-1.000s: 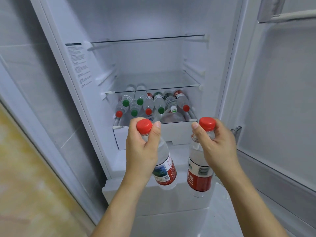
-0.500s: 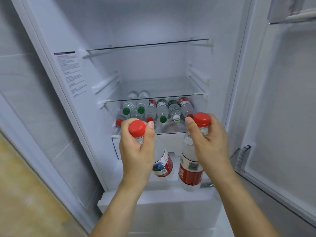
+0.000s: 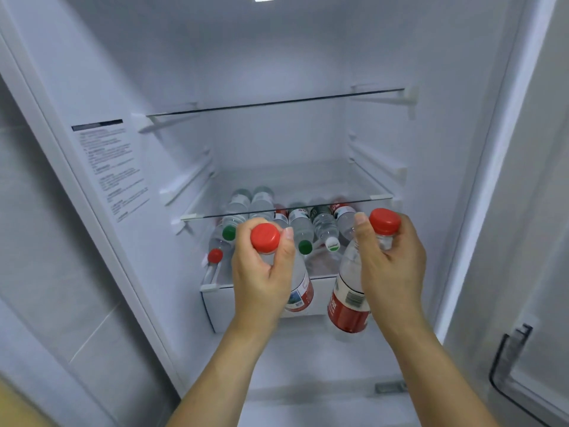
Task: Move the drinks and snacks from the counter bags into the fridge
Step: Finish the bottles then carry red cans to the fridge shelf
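- Open fridge (image 3: 308, 72) fills the view, white inside and lit from the top, with grey tiled wall at the left and the door's inner side at the right.
- Nearest, two bare forearms reach up from the bottom edge toward the lower compartment.
- Left hand (image 3: 261, 272) is curled round the neck of a clear bottle (image 3: 300, 291) with a red cap (image 3: 265, 238); its red and white label shows below the palm.
- Right hand (image 3: 391, 263) grips a second bottle (image 3: 349, 291) the same way, red cap (image 3: 385, 221) on top and red label low on the body.
- Both bottles hang roughly upright, slightly apart, in front of the white drawer (image 3: 221, 300).
- Behind them, a row of bottles (image 3: 323, 224) lies on its side on the lowest shelf, caps facing out: green, red and one white.
- Just above that row sits a glass shelf (image 3: 200, 215).
- Higher and further back is another glass shelf (image 3: 277, 103).
- On the left inner wall is a printed sticker (image 3: 110, 167), its text too small to read.
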{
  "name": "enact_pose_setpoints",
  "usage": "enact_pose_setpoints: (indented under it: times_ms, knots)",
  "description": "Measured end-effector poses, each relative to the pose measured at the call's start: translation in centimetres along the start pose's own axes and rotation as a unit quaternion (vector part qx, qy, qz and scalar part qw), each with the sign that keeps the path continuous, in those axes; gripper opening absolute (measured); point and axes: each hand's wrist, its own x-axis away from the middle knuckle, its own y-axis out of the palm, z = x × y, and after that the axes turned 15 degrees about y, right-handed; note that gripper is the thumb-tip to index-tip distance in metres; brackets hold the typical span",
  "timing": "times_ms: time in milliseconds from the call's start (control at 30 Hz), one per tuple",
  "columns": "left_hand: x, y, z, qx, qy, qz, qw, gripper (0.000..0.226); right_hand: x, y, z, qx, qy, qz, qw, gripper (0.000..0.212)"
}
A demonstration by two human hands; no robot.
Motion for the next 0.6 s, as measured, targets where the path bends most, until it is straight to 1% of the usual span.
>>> enact_pose_setpoints:
  times_ms: [167, 267, 467, 533, 600]
  knots:
    - [-0.8, 0.6, -3.3, 0.023, 0.033, 0.000, 0.999, 0.013, -1.1, 2.1, 1.2, -0.025, -0.022, 0.051, 0.998, 0.011]
    - [-1.2, 1.2, -5.0, 0.042, 0.065, -0.011, 0.997, 0.014, -2.0, 3.0, 2.1, -0.033, -0.037, 0.075, 0.996, 0.010]
    - [-2.0, 3.0, -7.5, 0.077, 0.108, -0.078, 0.988, 0.019, -3.9, 4.2, 3.3, -0.041, -0.056, 0.136, 0.988, 0.010]
    - [-2.2, 3.6, -8.1, 0.084, 0.156, -0.112, 0.978, 0.023, -4.4, 4.3, 4.0, -0.049, -0.057, 0.150, 0.986, 0.012]
    - [-2.3, 4.4, -9.0, 0.063, 0.240, -0.152, 0.957, 0.028, -4.8, 4.3, 4.8, -0.049, -0.054, 0.168, 0.983, 0.015]
